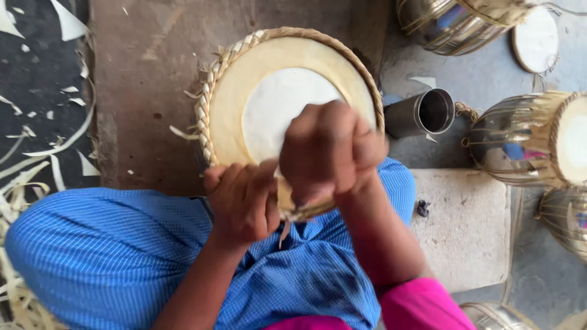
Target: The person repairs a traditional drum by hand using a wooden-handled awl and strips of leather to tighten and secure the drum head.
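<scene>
A round drum head (278,98) with a pale skin and a braided strap rim (208,98) rests against my lap. My left hand (243,201) grips the near rim of the drum at its lower left. Just to its right, my right hand (330,150) is closed in a fist over the near edge of the skin, holding something I cannot make out. A loose strap end (284,232) hangs below the rim between my hands.
A metal cup (425,113) lies on its side right of the drum. Several metal drum shells with strapping (520,143) stand at the right and top right. A stone block (468,226) sits by my right knee. Pale strap trimmings (36,153) litter the floor at left.
</scene>
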{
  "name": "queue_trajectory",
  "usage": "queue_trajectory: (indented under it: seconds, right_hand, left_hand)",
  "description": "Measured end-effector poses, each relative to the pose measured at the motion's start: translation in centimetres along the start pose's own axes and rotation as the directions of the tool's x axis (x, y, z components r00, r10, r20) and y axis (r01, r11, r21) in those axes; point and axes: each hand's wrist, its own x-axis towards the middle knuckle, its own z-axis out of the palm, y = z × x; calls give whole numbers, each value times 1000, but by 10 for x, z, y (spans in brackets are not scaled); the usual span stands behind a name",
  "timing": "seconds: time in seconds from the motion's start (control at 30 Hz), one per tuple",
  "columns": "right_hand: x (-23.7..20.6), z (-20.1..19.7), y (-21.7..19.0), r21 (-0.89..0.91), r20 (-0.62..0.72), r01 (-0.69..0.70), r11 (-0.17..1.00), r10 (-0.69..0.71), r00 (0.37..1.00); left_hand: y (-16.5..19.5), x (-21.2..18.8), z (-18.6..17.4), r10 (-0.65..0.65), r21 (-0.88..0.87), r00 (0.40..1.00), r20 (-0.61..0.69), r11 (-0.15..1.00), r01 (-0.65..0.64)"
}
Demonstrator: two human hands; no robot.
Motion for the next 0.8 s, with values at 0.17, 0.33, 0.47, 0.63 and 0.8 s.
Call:
queue_trajectory:
  seconds: [0.17, 0.33, 0.47, 0.63, 0.8]
  right_hand:
    - [-64, 7, -17, -405, -644, -368, 837, 24, 764]
    - [-137, 89, -5, -567, -770, -824, 21, -369, 520]
    - [-162, 124, 51, -509, -845, -833, -215, -61, 532]
    - [-154, 124, 58, -815, -530, -550, -184, -150, 835]
    - [-150, 107, 31, -606, -719, -704, 372, 123, 684]
  left_hand:
    - [1, 1, -1, 2, 14, 1000, 1, 1000, -2]
    - [1, 1, -8, 1, -65, 1000, 17, 998, 0]
    - [6, 3, -10, -10, -57, 1000, 13, 998, 11]
    - [4, 6, -11, 6, -61, 999, 41, 998, -4]
    - [-4, 4, -4, 33, -67, 999, -4, 997, -33]
